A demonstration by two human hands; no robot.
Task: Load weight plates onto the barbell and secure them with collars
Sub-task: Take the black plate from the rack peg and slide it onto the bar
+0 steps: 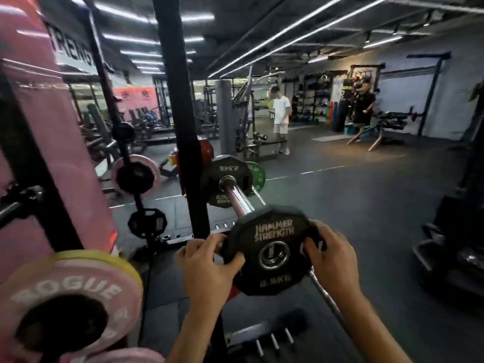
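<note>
A black twelve-sided 2.5 kg Hammer Strength plate faces me at centre, gripped at its edges by my left hand and my right hand. The barbell's thick chrome sleeve runs from behind the plate's top edge away from me to a second black 2.5 kg plate sitting on it. A metal ring shows in the held plate's hole; I cannot tell whether the sleeve's end is inside it. No collar is visible.
A black rack upright stands just left of the sleeve. Pink Rogue plates hang at lower left, and a green plate sits behind. A thin chrome bar slants down right. Two people stand far back.
</note>
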